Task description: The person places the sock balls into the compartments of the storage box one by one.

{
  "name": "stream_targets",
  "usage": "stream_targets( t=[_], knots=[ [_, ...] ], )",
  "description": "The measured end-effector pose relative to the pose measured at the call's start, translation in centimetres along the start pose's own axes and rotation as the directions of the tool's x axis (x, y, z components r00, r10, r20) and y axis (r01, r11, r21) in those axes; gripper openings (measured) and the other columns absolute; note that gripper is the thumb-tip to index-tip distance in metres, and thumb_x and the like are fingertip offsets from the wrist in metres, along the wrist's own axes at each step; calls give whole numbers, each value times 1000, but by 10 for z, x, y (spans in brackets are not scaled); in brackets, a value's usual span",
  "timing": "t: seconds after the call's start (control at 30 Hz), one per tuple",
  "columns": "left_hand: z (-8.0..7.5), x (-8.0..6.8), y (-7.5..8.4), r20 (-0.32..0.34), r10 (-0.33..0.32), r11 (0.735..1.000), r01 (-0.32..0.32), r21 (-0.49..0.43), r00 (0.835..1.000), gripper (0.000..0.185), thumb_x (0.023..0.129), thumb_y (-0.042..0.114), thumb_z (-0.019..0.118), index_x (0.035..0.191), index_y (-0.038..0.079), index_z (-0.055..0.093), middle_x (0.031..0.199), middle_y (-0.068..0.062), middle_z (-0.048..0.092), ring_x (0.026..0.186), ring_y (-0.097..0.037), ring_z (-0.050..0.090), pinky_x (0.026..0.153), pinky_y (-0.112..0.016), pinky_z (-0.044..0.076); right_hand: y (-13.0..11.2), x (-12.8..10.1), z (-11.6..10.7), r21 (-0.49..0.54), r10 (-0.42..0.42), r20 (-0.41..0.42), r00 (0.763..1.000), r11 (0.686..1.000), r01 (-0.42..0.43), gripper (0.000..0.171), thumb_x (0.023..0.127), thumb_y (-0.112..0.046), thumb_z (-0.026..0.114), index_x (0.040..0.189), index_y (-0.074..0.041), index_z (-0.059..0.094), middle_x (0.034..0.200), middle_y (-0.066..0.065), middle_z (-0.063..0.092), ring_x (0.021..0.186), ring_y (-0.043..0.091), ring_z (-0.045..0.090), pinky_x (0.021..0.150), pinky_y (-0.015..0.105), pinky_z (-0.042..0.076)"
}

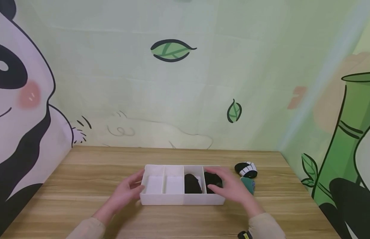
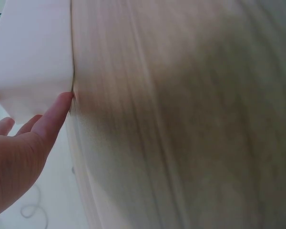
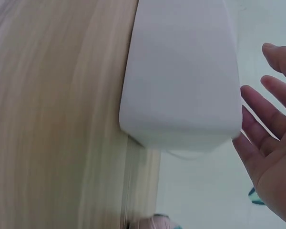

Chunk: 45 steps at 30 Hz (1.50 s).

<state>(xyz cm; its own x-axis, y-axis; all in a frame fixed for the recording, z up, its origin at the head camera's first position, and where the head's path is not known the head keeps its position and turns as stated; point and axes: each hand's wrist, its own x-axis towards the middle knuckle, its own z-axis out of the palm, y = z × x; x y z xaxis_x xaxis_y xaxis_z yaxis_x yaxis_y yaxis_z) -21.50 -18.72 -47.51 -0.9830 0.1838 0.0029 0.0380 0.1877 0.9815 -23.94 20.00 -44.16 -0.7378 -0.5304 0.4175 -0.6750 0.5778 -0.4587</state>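
Observation:
A white box (image 1: 162, 199) with several compartments in a row sits on the wooden table. Black bundles, which look like rolled socks, fill its two right compartments: one black bundle (image 1: 192, 184) in the third, another black bundle (image 1: 213, 179) at the right end. The two left compartments hold nothing. My left hand (image 1: 129, 188) touches the box's left end, its fingers (image 2: 52, 117) fairly straight against the wall. Over the right end compartment is my right hand (image 1: 231, 186), partly covering the bundle there. In the right wrist view its fingers (image 3: 267, 112) are spread and loose, with nothing gripped.
Right of the box lie a black-and-white bundle (image 1: 246, 169) and a teal bundle (image 1: 248, 184), partly behind the right hand. A printed backdrop (image 1: 113, 83) stands behind the table (image 1: 179, 222). A black band with a yellow patch (image 1: 244, 235) shows by the right sleeve.

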Motion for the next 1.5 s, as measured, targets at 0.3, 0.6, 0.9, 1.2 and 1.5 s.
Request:
stream_targets(
  t=[0.3, 0.6, 0.9, 1.2, 1.5],
  knots=[
    [0, 0, -1, -2, 3, 1000, -3, -8, 1000, 62, 96, -1, 58, 152, 0, 33, 149, -30, 38, 131, -47, 44, 88, -40, 56, 8, -14, -16, -37, 4, -97, 995, 999, -7, 52, 83, -10, 80, 131, -6, 62, 117, 3, 70, 111, 26, 61, 97, 52, 47],
    [1, 0, -1, 2, 5, 1000, -5, -18, 1000, 62, 96, -1, 58, 152, 0, 33, 149, -30, 38, 131, -48, 44, 88, -40, 56, 16, -25, -29, -10, 4, -178, 984, 1000, -6, 50, 81, -1, 78, 128, -2, 62, 106, 4, 73, 102, 26, 66, 90, 47, 50],
    [-1, -2, -1, 11, 17, 1000, -17, -13, 1000, 62, 97, 0, 57, 153, -1, 31, 149, -31, 37, 131, -48, 44, 88, -40, 56, 23, -35, -42, 51, 79, -184, 980, 996, -71, 45, 86, 1, 73, 129, -1, 60, 107, 8, 72, 100, 26, 67, 90, 32, 52],
    [-1, -2, -1, 13, 12, 1000, -11, -22, 1000, 62, 97, 0, 58, 153, -2, 30, 150, -31, 35, 131, -48, 44, 89, -43, 55, 35, -44, -51, 56, 152, -198, 968, 988, -143, 43, 88, 0, 72, 129, -2, 59, 107, 11, 71, 99, 28, 67, 87, 40, 54],
    [-1, -2, -1, 16, 10, 1000, -10, -25, 1000, 62, 97, 0, 57, 153, -1, 31, 150, -31, 36, 132, -48, 43, 89, -42, 55, 46, -52, -58, 87, 300, -172, 938, 953, -289, 46, 90, -5, 71, 134, 0, 57, 113, 16, 68, 105, 33, 65, 93, 40, 52]
  ],
)
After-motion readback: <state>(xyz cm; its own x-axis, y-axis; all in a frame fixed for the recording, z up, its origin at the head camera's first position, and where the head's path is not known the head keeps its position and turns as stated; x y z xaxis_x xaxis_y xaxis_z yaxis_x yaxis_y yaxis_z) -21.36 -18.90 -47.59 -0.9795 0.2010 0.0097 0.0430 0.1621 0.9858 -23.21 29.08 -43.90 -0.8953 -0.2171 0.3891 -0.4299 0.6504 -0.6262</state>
